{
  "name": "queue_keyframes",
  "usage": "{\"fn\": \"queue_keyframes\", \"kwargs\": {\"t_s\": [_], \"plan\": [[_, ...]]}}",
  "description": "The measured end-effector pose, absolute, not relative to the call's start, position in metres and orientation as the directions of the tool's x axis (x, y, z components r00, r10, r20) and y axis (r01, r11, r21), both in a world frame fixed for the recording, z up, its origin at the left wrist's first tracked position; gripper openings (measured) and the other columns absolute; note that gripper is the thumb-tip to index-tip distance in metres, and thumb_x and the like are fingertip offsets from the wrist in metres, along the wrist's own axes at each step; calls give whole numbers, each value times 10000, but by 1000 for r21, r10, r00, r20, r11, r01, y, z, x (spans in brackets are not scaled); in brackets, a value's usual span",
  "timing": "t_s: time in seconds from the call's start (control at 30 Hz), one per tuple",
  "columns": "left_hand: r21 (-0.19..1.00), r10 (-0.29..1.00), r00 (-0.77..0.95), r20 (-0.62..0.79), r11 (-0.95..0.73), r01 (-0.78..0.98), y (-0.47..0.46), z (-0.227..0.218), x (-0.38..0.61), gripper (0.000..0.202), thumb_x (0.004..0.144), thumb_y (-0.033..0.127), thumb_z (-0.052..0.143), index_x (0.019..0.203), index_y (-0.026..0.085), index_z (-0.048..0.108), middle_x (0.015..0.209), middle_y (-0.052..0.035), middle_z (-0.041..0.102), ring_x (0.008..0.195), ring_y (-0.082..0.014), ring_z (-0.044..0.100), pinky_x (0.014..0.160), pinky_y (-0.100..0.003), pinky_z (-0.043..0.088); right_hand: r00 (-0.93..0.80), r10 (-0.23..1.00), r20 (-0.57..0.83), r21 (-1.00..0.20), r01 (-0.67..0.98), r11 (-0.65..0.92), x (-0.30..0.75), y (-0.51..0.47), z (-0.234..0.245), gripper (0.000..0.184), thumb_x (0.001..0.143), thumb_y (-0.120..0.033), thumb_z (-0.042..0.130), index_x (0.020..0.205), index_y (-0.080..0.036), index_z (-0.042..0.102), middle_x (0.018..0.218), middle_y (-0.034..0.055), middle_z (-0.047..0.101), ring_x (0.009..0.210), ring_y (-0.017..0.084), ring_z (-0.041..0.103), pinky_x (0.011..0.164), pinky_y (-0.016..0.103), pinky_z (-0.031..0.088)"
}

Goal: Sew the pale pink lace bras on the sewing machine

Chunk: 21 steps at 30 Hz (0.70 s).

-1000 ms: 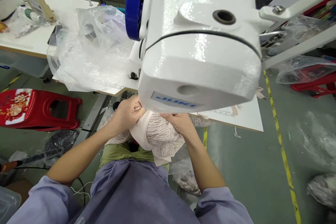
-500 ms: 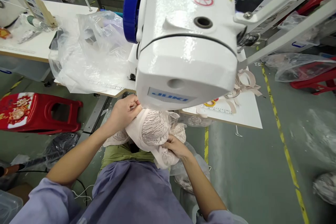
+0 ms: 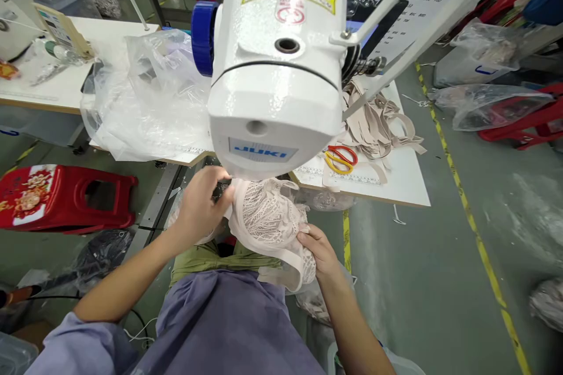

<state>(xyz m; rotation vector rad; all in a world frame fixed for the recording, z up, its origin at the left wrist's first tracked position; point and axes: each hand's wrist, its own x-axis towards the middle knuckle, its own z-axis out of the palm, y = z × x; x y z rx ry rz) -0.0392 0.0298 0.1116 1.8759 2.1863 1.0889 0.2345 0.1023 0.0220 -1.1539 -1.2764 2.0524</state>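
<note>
Under the head of the white sewing machine lies a pale beige lace bra, its near cup showing and a plain band looping down toward my lap. My right hand pinches the lace at the cup's right side between thumb and fingers. On the other side, my left hand is bent beside the bra's left edge. Its thumb and forefinger stand apart with a dark gap between them, the thumb tip touching the fabric. The machine head hides the needle area, and my left hand covers part of the bra behind it.
Red and yellow-handled scissors and a heap of beige strips lie on the table's right side. Clear plastic bags cover the left part. A red stool stands at left. Yellow-striped tape marks the floor.
My right hand has moved right and slightly up, spreading the bra. My left thumb and forefinger, pinched together before, have come apart. The view has shifted, showing more of the table's right side.
</note>
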Motion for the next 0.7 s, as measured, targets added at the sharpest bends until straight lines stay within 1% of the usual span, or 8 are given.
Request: {"fn": "queue_keyframes", "kwargs": {"t_s": [0.1, 0.17, 0.23, 0.3, 0.37, 0.43, 0.53, 0.7], "plan": [[470, 817, 81, 571, -406, 783, 13, 127, -4, 262, 958, 277, 551, 1206, 194, 530, 1162, -119, 670, 1166, -224, 606, 994, -360, 496, -697, 686, -210, -975, 97, -201, 237, 105, 52, 468, 821, -641, 673, 682, -194, 674, 658, 48, 657, 598, 215, 618, 577, 323, 505], [412, 746, 354, 564, -626, 663, 6, 137, 16, 437, 966, 335, 557, 1365, 184, 465, 1375, -142, 589, 1358, -244, 489, 1162, -406, 380, -861, 506, -48, -992, 102, 79, 234, 106, 79, 431, 944, -534, 571, 710, -194, 695, 714, 54, 674, 680, 213, 642, 636, 316, 511], [444, 740, 522, 425, -673, 592, 5, 141, 27, 575, 944, 416, 586, 1431, 151, 433, 1457, -157, 527, 1404, -296, 437, 1210, -460, 294, -967, 251, 31, -953, 47, 300, 228, 105, 106, 327, 999, -418, 528, 862, -211, 741, 874, 53, 721, 861, 215, 677, 774, 309, 517], [564, 824, 547, 150, -526, 637, 8, 139, 25, 596, 895, 503, 648, 1345, 132, 526, 1244, -159, 664, 1169, -327, 610, 1049, -453, 434, -993, 116, 10, -913, 38, 406, 220, 103, 126, 257, 1025, -340, 506, 994, -233, 737, 947, 35, 731, 917, 191, 676, 810, 283, 494], [646, 877, 458, -145, -267, 716, 11, 131, 15, 457, 887, 553, 654, 1107, 153, 632, 873, -86, 706, 784, -256, 657, 720, -359, 473, -987, 153, -49, -878, 115, 465, 214, 101, 134, 267, 1049, -317, 465, 1005, -234, 715, 881, 19, 719, 818, 165, 663, 734, 267, 462], [675, 898, 347, -271, -79, 733, 15, 123, 2, 353, 944, 518, 585, 905, 169, 624, 690, -33, 626, 601, -179, 563, 562, -299, 340, -948, 306, -91, -845, 236, 479, 208, 102, 134, 258, 1060, -304, 427, 1121, -230, 666, 855, 15, 706, 768, 162, 644, 701, 271, 437], [736, 955, 275, -115, -104, 669, 21, 116, -15, 352, 1000, 385, 479, 733, 162, 538, 610, -5, 529, 549, -118, 445, 548, -278, 249, -883, 458, -100, -845, 319, 430, 197, 111, 126, 246, 1031, -291, 479, 1245, -214, 574, 798, -6, 688, 688, 154, 609, 661, 270, 414], [738, 990, 142, -15, -85, 670, 39, 120, -36, 475, 1002, 390, 464, 599, 148, 403, 519, 16, 389, 489, -88, 306, 511, -278, 187, -874, 485, 33, -811, 260, 525, 172, 140, 113, 268, 1009, -345, 557, 810, -199, 660, 767, 10, 669, 736, 155, 583, 702, 285, 391]]}}
